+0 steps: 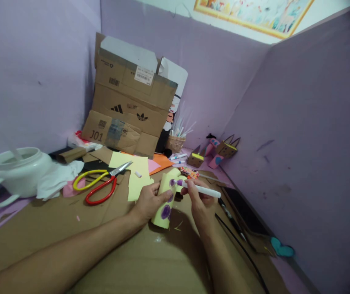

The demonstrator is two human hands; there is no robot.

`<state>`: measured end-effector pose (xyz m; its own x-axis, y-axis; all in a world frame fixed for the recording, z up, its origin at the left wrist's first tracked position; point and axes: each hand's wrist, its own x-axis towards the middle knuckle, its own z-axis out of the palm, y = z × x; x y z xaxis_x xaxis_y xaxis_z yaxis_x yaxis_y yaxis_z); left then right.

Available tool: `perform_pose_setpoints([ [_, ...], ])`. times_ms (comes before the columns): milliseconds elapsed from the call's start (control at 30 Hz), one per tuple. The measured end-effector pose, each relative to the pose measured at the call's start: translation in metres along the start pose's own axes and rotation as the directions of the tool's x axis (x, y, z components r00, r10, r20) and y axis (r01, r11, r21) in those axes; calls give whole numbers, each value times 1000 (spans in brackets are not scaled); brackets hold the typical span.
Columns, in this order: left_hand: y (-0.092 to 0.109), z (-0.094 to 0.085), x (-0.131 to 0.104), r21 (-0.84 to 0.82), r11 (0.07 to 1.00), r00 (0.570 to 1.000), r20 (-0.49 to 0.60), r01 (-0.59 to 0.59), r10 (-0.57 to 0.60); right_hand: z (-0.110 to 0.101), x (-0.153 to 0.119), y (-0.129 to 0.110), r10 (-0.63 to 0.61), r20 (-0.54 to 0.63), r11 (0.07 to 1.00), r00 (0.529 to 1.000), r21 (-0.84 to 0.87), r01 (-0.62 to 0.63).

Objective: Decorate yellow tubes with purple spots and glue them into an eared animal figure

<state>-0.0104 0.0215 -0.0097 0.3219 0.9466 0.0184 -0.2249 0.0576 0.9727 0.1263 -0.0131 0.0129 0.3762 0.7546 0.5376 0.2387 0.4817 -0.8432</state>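
Note:
In the middle of the head view my left hand (150,202) is closed around a yellow paper tube (161,220), its thumb lying across the front. Purple spots are coloured on the tube, and it stands tilted above the cardboard. My right hand (201,204) grips a white marker (203,190) with a purple end, whose tip meets the tube at the upper spot. A small white cap (138,174) lies on yellow paper (134,185) left of the tube. Farther left are scissors (109,181) with one yellow and one red handle, blades spread.
A white pot (24,171) and crumpled tissue (60,175) stand at the left. Behind rises a folded cardboard box (132,106), beside a basket (175,143) of markers. On the right are a craft knife (231,218), a black cable (242,247) and a teal heart (282,247). Purple walls enclose the surface.

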Motion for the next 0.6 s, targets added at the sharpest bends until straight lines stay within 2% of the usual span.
perform_pose_setpoints([
  [200,0,0,-1,5,1000,1000,-5,7,-7,1,0,0,-10,-12,1000,1000,-21,10],
  [467,0,0,0,9,1000,1000,-4,4,-4,-2,-1,-1,10,30,999,1000,-37,-9],
  [600,0,0,-1,8,1000,1000,-10,-2,2,-1,0,-1,-5,-4,999,1000,-45,5],
])
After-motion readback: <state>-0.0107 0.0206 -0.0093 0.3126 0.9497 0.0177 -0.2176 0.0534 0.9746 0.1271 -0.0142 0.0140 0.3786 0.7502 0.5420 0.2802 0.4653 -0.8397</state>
